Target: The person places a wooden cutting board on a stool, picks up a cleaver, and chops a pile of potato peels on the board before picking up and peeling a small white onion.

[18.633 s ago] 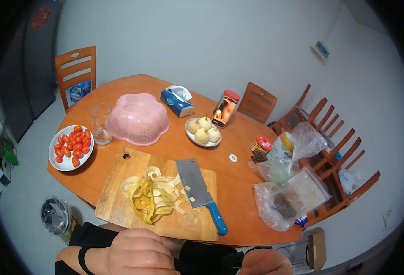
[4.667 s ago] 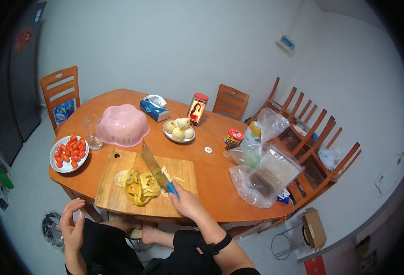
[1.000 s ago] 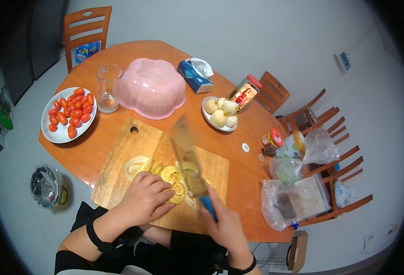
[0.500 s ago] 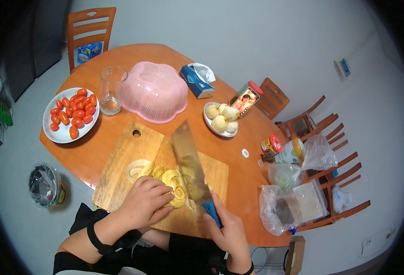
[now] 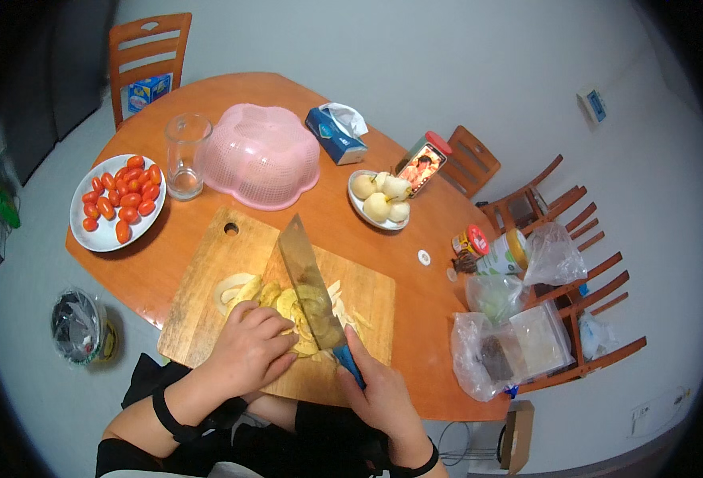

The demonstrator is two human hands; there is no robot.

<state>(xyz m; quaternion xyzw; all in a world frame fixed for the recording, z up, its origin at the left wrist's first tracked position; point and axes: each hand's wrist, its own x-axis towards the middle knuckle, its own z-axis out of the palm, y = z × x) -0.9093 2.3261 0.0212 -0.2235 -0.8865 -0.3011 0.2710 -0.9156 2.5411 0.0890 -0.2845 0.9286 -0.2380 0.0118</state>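
My right hand grips a broad-bladed kitchen knife by its blue handle. Its blade stands on edge against a heap of yellow, rolled, sheet-like food whose exact kind I cannot make out. From the left, my left hand presses down on that food, fingers bent and close together beside the blade. Underneath lies a wooden cutting board with a round hole near its far corner. Thin pale strips are scattered right of the blade, and a pale curl lies left of the heap.
Around the board stand a plate of small red tomatoes, a glass mug, a pink mesh basket upside down, a tissue box, a plate of peeled pears and a propped phone. Plastic bags lie at the right edge.
The knife has shifted left and now stands more upright, its blade against the heap. Loose strips show to its right. My left hand has barely moved; the view has shifted slightly.
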